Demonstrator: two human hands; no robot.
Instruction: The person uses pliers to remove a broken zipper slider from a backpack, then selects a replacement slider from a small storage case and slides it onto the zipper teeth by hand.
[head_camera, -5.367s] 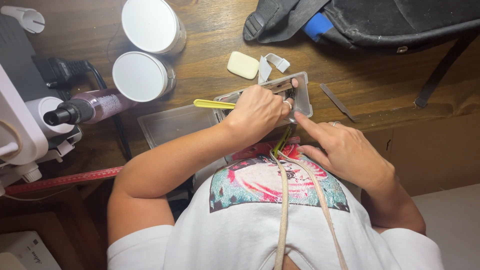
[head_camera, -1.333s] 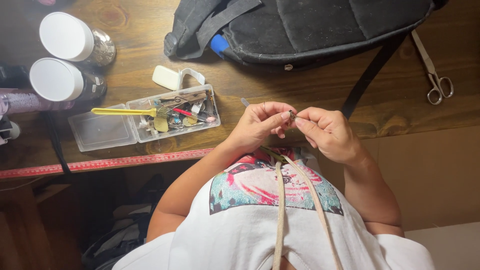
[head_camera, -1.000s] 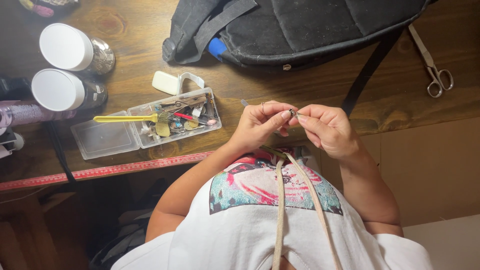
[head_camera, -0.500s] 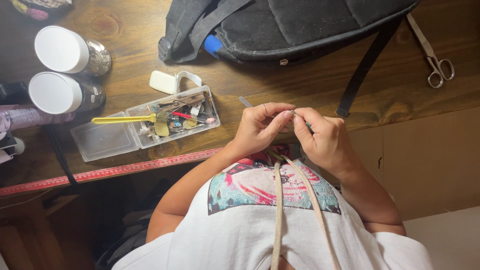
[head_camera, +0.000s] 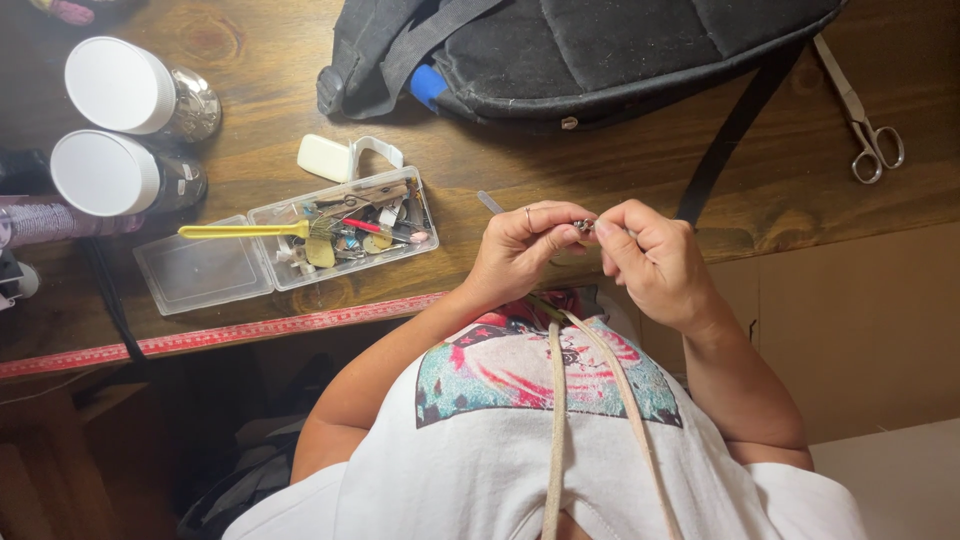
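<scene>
Metallic, tiny dark piece (head_camera: 582, 225) pinched between fingers of left hand (head_camera: 515, 250) and right hand (head_camera: 655, 260).

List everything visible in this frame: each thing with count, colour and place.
small metal piece: 1, silvery, pinched between both hands' fingertips
clear plastic box: 1, open, holding small parts, table left of the hands
brush: 1, yellow handle, across the box
jars: 2, white lids, table far left
eraser-like block: 1, cream, above the box
black bag: 1, table top
scissors: 1, silver, table right
measuring tape: 1, red, along table edge
left hand: 1, ringed
right hand: 1
</scene>
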